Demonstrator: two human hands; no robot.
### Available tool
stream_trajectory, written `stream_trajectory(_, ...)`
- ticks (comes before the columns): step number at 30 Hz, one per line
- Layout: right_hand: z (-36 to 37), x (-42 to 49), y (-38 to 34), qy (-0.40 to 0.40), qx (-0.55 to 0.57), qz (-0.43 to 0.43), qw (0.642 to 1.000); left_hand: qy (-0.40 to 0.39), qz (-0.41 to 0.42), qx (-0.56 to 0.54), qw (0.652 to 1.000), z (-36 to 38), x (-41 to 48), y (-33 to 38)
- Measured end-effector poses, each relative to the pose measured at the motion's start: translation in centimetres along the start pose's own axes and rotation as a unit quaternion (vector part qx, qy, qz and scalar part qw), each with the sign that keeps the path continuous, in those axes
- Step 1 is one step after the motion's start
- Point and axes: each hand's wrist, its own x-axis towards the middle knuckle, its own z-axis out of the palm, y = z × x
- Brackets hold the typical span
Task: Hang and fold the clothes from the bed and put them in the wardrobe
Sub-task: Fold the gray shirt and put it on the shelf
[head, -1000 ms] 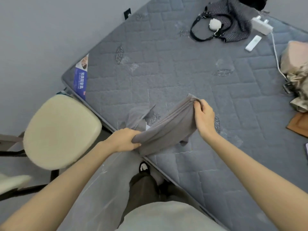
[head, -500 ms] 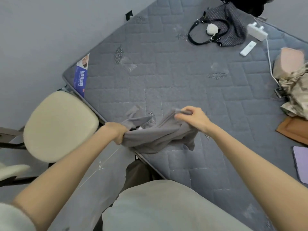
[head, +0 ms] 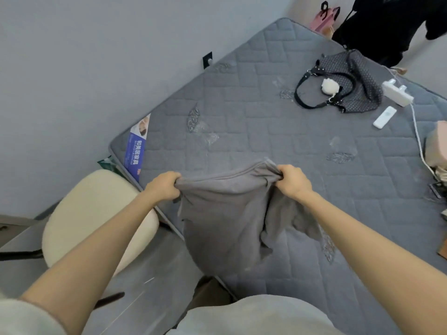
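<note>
A grey garment [head: 225,213] hangs spread between both hands over the near edge of the grey quilted mattress [head: 278,141]. My left hand [head: 164,186] grips its top left corner in a fist. My right hand [head: 294,181] grips the top right corner, fingers curled round bunched cloth. The top edge is stretched nearly straight between them, and the lower part droops in folds onto the mattress and past its edge.
A cream padded chair [head: 94,213] stands left of the bed. On the mattress lie a dotted handbag [head: 350,85], a white power strip [head: 396,93], a white remote [head: 384,117], and beige and pink clothes [head: 437,146] at the right edge. A grey wall runs along the left.
Both hands moved apart and lifted, pulling the bunched garment open so it now hangs flat between them. The view tilted up toward the far end of the bed.
</note>
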Motion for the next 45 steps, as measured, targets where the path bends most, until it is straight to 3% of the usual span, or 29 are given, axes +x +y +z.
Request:
stream_trajectory(4,-5.0,4.9,-6.2,0.131,0.133,-0.037,0.982,0.136,0.041,-0.095,0.985,-7.6,4.4,0.5)
stream_trajectory(9,-13.2,9.3,-13.3,0.291,0.173,-0.095,0.936,0.312,0.019,-0.241,0.919,-18.5,6.8,3.1)
stream_trajectory(15,-18.3,9.9,-15.6,0.419,0.109,-0.119,0.894,0.467,0.114,-0.197,0.855,-23.2,5.3,5.2)
stream_trajectory(19,-17.0,9.1,-12.8,0.415,0.011,-0.118,0.902,0.51,0.151,-0.127,0.837,-20.3,5.1,5.0)
stream_trajectory(24,-11.0,7.9,-6.7,0.239,-0.089,-0.088,0.963,0.363,0.165,0.026,0.916,-11.4,6.1,3.1)
stream_trajectory(29,-1.4,4.6,0.4,0.055,-0.171,-0.046,0.983,0.118,0.106,0.07,0.985,1.2,4.9,1.4)
stream_trajectory(31,2.5,2.6,3.2,0.003,-0.188,-0.038,0.981,0.033,0.079,0.1,0.991,6.7,3.7,1.2)
stream_trajectory(34,7.5,-0.7,7.3,-0.057,-0.213,-0.026,0.975,-0.032,0.076,0.136,0.987,14.1,1.4,1.4)
stream_trajectory(40,14.1,-7.0,14.3,-0.123,-0.281,-0.039,0.951,-0.08,0.103,0.157,0.979,25.9,-4.7,2.9)
stream_trajectory(45,17.5,-10.4,18.8,-0.136,-0.352,-0.019,0.926,-0.108,0.048,0.199,0.973,32.8,-7.4,3.6)
